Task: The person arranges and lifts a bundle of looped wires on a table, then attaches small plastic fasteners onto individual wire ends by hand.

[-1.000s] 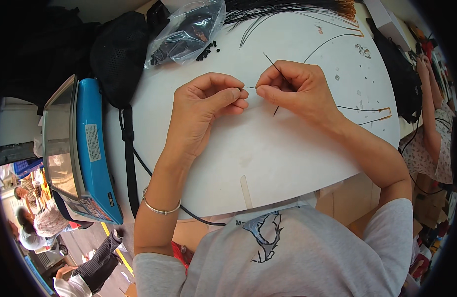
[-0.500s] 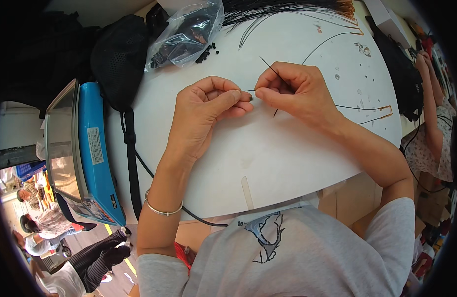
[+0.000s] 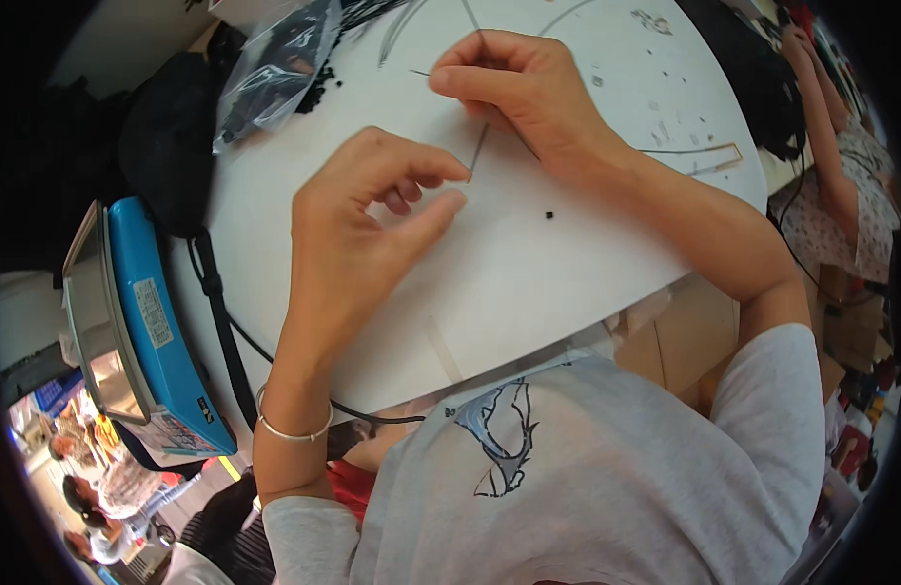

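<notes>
A thin dark wire (image 3: pixel 478 154) runs down over the round white tabletop (image 3: pixel 568 263), beneath the right hand (image 3: pixel 528 93), whose fingers are pinched shut on its upper part. The left hand (image 3: pixel 358 219) sits just beside the wire's lower end, fingers curled and thumb out, gripping nothing visible. A tiny black bead (image 3: pixel 548 214) lies near. A clear plastic bag of dark parts (image 3: pixel 275 63) and a blue case (image 3: pixel 153 327) sit left; another person (image 3: pixel 841 166) stands at right.

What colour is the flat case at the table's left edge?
Bright blue, with a silvery grey side; the flat case shows in the head view.
</notes>
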### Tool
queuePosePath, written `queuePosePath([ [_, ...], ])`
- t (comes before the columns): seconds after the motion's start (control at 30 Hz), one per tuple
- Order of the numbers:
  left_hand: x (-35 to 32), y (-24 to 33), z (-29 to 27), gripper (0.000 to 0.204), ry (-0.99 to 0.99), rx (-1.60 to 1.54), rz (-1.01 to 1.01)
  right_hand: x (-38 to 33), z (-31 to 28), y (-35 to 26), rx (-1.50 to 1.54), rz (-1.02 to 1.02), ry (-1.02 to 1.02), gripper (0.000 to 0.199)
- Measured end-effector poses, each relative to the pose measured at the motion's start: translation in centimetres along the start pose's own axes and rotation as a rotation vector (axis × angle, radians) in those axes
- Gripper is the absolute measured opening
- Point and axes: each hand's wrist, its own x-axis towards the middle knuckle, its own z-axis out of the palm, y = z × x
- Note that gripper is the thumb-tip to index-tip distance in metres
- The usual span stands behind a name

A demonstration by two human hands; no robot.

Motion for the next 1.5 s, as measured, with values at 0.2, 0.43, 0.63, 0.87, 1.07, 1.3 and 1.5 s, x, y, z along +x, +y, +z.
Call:
queuePosePath([
  [0.2, -0.2, 2.5, 5.9, 0.02, -0.169, 0.191, 0.089, -1.2, -2.9, -0.3, -0.003, -0.017, -0.065, 0.005],
  [0.43, 0.2, 2.6, 9.6, 0.019, -0.125, 0.28, 0.216, -1.7, -4.6, -0.8, -0.019, -0.068, -0.096, 0.005],
  [0.63, 0.4, 3.2, 9.5, 0.02, -0.151, 0.355, 0.275, -1.6, -4.7, -1.2, -0.016, -0.057, -0.106, 0.004],
  [0.87, -0.1, 4.3, 5.9, 0.012, -0.021, 0.076, -0.08, -2.0, -3.3, -2.5, 0.01, -0.073, -0.103, 0.005],
  [1.07, 0.0, 2.4, 1.6, 0.011, 0.218, -0.422, -0.356, -1.6, -1.6, -2.8, -0.045, -0.064, -0.103, 0.006],
  [1.3, 0.1, 0.8, -0.9, 0.013, 0.306, -0.657, -0.364, -1.0, 0.2, -2.8, -0.072, -0.025, -0.212, 0.006],
  [1.5, 0.1, 0.4, -1.2, 0.015, 0.364, -0.653, -0.274, -0.8, 1.0, -3.2, -0.01, 0.099, -0.313, 0.008],
])
